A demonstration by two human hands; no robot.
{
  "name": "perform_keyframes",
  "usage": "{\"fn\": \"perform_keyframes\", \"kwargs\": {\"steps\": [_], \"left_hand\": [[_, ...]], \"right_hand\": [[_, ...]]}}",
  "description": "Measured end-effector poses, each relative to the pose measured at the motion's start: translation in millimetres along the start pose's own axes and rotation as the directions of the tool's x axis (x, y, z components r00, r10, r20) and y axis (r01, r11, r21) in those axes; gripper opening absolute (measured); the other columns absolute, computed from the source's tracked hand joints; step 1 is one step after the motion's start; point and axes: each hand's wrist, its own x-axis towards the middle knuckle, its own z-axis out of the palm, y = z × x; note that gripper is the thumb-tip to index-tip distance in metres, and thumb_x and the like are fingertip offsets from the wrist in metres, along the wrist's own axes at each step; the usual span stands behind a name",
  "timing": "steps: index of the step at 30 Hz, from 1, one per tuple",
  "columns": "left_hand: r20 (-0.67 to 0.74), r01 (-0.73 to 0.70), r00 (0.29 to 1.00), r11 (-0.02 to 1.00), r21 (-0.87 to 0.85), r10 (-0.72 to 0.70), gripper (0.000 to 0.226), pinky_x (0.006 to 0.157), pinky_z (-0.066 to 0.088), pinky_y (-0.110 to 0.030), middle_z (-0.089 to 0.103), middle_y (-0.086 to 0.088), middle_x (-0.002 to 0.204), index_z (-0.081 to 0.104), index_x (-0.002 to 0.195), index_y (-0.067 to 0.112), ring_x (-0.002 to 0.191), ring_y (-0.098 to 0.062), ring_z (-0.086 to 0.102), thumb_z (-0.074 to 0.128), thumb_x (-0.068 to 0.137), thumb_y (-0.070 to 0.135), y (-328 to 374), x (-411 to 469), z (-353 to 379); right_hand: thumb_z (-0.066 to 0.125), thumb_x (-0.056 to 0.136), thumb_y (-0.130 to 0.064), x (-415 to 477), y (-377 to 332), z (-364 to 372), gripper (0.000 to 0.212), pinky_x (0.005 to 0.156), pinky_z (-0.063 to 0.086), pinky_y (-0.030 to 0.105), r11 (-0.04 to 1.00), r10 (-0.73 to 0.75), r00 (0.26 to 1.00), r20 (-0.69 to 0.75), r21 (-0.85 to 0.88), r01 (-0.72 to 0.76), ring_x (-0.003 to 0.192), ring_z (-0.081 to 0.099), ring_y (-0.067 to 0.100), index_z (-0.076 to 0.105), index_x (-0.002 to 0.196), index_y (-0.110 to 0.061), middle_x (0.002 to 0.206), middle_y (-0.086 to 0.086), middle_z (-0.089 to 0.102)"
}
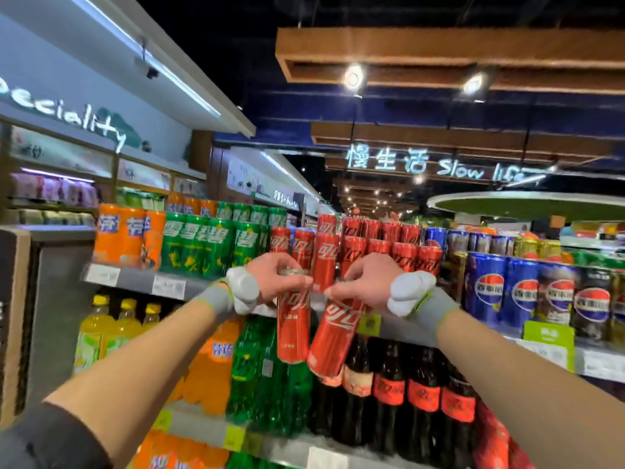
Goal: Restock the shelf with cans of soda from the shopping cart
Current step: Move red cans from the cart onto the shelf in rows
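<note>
My left hand (275,277) grips the top rim of a slim red cola can (292,328), which hangs upright below it. My right hand (363,280) pinches the top of a second red cola can (333,340), tilted with its base swung left against the first can. Both cans hang in front of the shelf edge (135,279), just below the row of red cola cans (382,247) standing on the shelf. The shopping cart is out of view.
Orange cans (126,240) and green cans (203,243) stand left of the red ones, blue cans (507,286) to the right. Below are yellow, orange, green and dark cola bottles (419,397). A grey column (50,326) stands at the left.
</note>
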Motion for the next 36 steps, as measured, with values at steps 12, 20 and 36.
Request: {"fn": "perform_keyframes", "kwargs": {"steps": [12,20,36], "left_hand": [[-0.033,-0.127,0.985,0.846,0.518,0.169,0.054,0.088,0.051,-0.037,0.064,-0.012,0.116,0.058,0.119,0.009,0.103,-0.028,0.062,0.063,0.084,0.049,8.7,128.1,-64.1],[0.179,-0.182,0.982,0.611,0.770,0.068,0.052,0.081,0.049,-0.035,0.064,-0.012,0.103,0.052,0.122,0.025,0.102,-0.033,0.057,0.050,0.083,0.060,-24.2,162.2,-54.6],[0.201,-0.189,0.978,0.606,0.773,0.049,0.042,0.079,0.046,-0.036,0.059,-0.014,0.112,0.055,0.121,0.025,0.109,-0.029,0.053,0.050,0.091,0.053,-41.6,178.7,-59.0]], "right_hand": [[0.065,0.077,-0.061,127.2,-60.4,-23.6,0.060,0.081,0.053,0.033,0.915,-0.107,0.983,-0.151,-0.401,0.038,0.097,0.064,0.026,0.068,0.112,-0.012,0.109,0.007,0.068],[0.060,0.079,-0.062,177.6,-50.4,4.0,0.066,0.090,0.054,0.039,0.872,-0.049,0.999,0.004,-0.487,0.045,0.106,0.064,0.029,0.062,0.123,-0.013,0.121,0.007,0.066],[0.060,0.089,-0.049,220.7,-40.2,41.9,0.063,0.075,0.055,0.043,0.910,0.043,0.996,0.075,-0.414,-0.008,0.106,0.064,0.037,0.058,0.128,0.000,0.113,0.020,0.068]]}}
